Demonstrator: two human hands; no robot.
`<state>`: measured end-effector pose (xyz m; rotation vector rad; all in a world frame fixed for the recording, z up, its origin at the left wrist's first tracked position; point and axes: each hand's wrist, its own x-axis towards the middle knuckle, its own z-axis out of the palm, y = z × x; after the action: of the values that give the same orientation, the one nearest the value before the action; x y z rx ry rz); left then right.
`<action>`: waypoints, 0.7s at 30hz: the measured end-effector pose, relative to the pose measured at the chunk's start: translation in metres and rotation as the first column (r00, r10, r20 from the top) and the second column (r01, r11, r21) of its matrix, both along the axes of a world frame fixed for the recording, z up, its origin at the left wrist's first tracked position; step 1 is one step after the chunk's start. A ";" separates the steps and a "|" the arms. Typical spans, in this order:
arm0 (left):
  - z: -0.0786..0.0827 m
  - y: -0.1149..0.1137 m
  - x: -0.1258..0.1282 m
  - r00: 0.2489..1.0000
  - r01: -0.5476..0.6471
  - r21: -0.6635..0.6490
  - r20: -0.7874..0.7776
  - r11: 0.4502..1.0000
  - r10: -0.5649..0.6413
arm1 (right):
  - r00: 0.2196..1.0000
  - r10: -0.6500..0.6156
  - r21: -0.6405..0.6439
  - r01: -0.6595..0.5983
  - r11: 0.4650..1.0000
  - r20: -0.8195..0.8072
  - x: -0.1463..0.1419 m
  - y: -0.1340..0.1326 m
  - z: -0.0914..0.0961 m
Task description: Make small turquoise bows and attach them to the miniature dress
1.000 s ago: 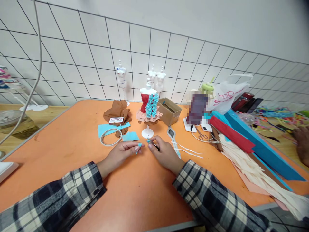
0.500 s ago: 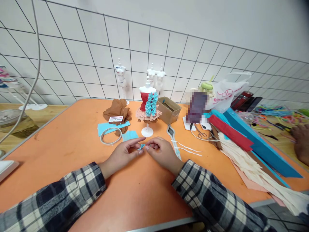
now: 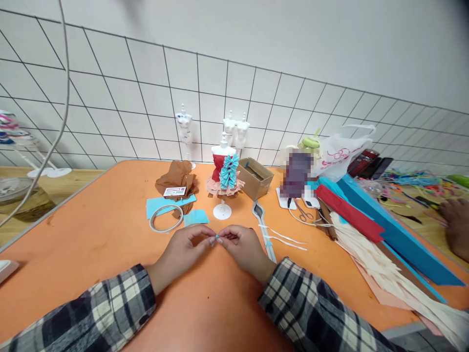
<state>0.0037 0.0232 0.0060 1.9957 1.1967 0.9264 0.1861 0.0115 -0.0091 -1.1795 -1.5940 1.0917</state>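
Note:
Between my two hands is a small piece of blue crepe paper (image 3: 217,237), mostly covered by the fingertips. My left hand (image 3: 188,247) pinches it between thumb and forefinger. From the other side, my right hand (image 3: 244,247) grips it the same way, with the fingertips nearly meeting. Just beyond them stands a mini dress form (image 3: 223,164) in a red bodice, blue ruffles down one side and a pink ruffled skirt. A flat blue paper piece (image 3: 196,217) lies by my left hand. Grey tweezers (image 3: 258,209) and thin white strips (image 3: 286,240) lie beside my right hand.
Left of the form are a roll of tape (image 3: 166,230), a small box (image 3: 175,192) and crumpled brown paper (image 3: 174,176). A cardboard box (image 3: 253,183) stands behind. Scissors (image 3: 305,215), a cable and stacked paper sheets (image 3: 351,210) cover the right side. Another person's hand (image 3: 456,227) rests far right.
My fingers have drawn closer together on the blue paper, and my left forefinger has curled from straight to a pinch. The camera view has tilted up a little.

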 end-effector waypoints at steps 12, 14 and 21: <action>-0.008 0.006 -0.004 0.983 -0.003 -0.200 0.182 0.980 0.040 | 0.978 0.057 -0.099 -0.079 0.992 -0.203 -0.002 0.001 -0.006; -0.009 0.005 -0.003 0.990 0.036 -0.191 0.140 0.981 -0.009 | 0.973 0.065 -0.088 -0.087 0.992 -0.219 0.000 0.002 -0.003; -0.014 0.009 0.000 0.997 0.068 -0.140 0.052 0.988 -0.061 | 0.992 0.015 -0.087 -0.026 0.996 -0.125 0.004 0.002 -0.002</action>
<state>0.0042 0.0324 -0.0082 1.8783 1.1330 0.8282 0.1906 0.0139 -0.0107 -1.1315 -1.4778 1.2357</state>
